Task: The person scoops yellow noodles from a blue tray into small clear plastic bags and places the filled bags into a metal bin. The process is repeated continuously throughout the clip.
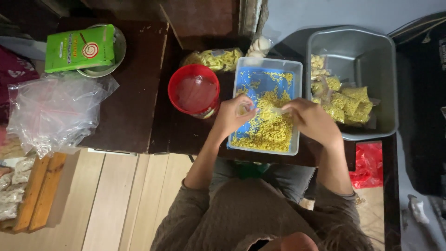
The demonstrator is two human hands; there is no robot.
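yellow noodle snacks [269,128] are heaped loose in a blue tray [260,80], which is taken here as the landmark and is set on the dark desk [134,93]. the desk, the largest thing, is seen to carry everything around the blue tray. just right of the tray a grey tub [367,51] is placed, and filled small bags [346,102] of the same yellow snacks are piled against its near left side. far left of the tray, at the desk's left edge, a loose stack of clear plastic bags [55,111] is spread. behind that stack, well left of the tray, a green box [81,47] is laid across a metal bowl [118,51]. just left of the tray a red tub [194,93] with a clear lid is stood. behind the tray a larger bag of yellow snacks [216,59] is laid. over the tray's middle the left hand [232,116] is held with its fingers pinched together on a small clear bag [245,109]. the right hand [311,120] is held over the tray's right edge, its fingers closed on a bit of clear plastic [278,110]; whether this is the same bag cannot be told.
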